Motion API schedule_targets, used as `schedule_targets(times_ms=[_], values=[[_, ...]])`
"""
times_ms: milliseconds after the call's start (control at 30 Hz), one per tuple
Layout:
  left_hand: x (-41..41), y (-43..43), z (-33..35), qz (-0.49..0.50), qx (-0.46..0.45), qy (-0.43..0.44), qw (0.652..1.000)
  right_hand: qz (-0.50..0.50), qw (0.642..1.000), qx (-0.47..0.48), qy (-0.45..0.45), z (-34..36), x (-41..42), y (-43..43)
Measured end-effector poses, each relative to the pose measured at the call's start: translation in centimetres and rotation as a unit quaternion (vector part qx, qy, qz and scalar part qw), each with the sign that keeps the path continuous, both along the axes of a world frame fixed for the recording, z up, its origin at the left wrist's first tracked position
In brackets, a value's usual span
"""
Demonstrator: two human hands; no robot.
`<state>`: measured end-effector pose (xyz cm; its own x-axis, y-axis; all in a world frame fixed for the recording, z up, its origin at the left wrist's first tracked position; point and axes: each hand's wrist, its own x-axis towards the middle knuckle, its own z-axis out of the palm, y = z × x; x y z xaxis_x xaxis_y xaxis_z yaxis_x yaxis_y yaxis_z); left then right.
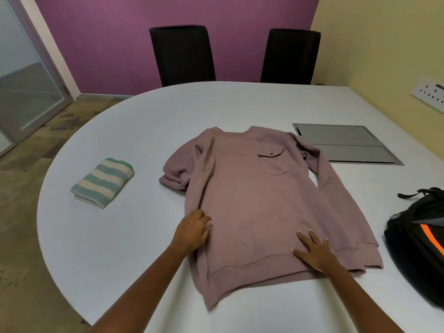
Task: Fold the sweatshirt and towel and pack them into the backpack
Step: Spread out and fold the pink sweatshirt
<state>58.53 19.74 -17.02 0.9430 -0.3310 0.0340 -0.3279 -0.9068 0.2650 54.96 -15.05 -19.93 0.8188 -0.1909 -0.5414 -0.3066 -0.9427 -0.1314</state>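
White and round, the desk [115,255] stands by a purple wall [108,44]. One black chair [182,55] and a second black chair [289,56] wait behind it.

The right grip [314,251] is wide. Its fingers are spread flat and press on the pink sweatshirt [252,200] near the bottom hem. The left grip [192,233] sits on the sweatshirt's left side edge with bent fingers. I cannot tell if it pinches the cloth.

The sweatshirt lies flat in the middle of the desk, front side up, with the neck far from the person. The sleeve on the left is bunched up. The sleeve on the right runs down along the body. A small pocket [274,162] shows on the chest.

A folded striped towel [102,182] lies well apart on the left. A black backpack [418,248] with an orange stripe lies at the right edge. A grey panel [346,144] is set in the desk just past the right sleeve.
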Motion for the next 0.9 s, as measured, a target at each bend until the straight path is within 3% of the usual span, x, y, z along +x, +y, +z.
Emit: schedule_targets(times_ms=[200, 267, 467, 600, 733, 800, 900], values=[[4.7, -1.4, 0.6, -0.022, 0.119, -0.023, 0.992, 0.026, 0.999, 0.000, 0.026, 0.1, 3.2, -3.1], [6.1, -1.9, 0.6, -0.035, 0.115, 0.014, 0.993, 0.032, 0.999, -0.002, 0.029, 0.2, 4.2, -4.0], [8.7, -2.4, -0.9, -0.017, 0.232, 0.125, 0.964, 0.051, 0.997, -0.025, 0.044, 0.3, 8.2, -5.7], [8.2, -2.8, -2.1, 0.003, 0.257, 0.136, 0.957, 0.057, 0.996, -0.056, 0.047, 1.1, 10.4, -5.1], [8.0, -3.4, -2.3, 0.016, 0.256, 0.127, 0.958, 0.067, 0.987, -0.132, -0.063, 2.1, 9.9, 0.3], [8.2, -3.8, -1.9, 0.016, 0.266, 0.112, 0.957, 0.060, 0.984, -0.093, -0.138, 1.5, 8.8, 4.0], [9.0, -4.5, -0.8, 0.007, 0.256, 0.101, 0.961, 0.015, 0.990, 0.011, -0.139, 1.0, 6.9, 9.3]])
